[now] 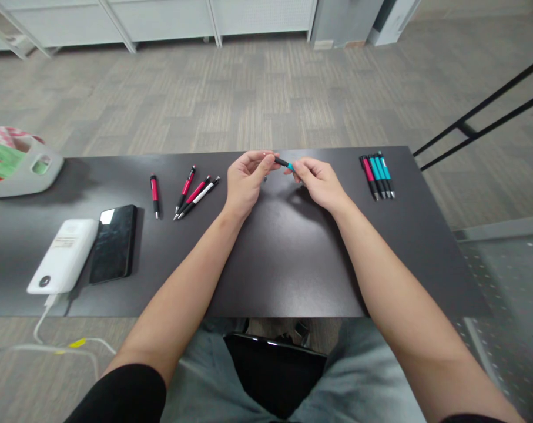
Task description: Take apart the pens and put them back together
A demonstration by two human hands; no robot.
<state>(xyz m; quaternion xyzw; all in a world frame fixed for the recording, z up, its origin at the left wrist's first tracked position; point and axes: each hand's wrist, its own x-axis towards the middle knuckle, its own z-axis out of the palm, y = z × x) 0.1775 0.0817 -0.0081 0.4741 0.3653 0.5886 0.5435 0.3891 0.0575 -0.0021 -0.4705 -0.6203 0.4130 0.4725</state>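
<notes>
Over the far middle of the table, a teal and black pen is held between both hands. My left hand pinches its black end between thumb and fingers. On its teal part, the thumb and fingers of my right hand are closed. A small metallic bit shows just below my left fingertips; I cannot make out what it is. To the right, several pens, teal and pink with black grips, lie side by side. Left of my left hand lie two pink pens and a white pen, with another pink pen farther left.
A black phone and a white power bank with a white cable lie on the left of the dark table. A pale basket with colourful cloth stands at the far left. Black metal bars rise beyond the right edge.
</notes>
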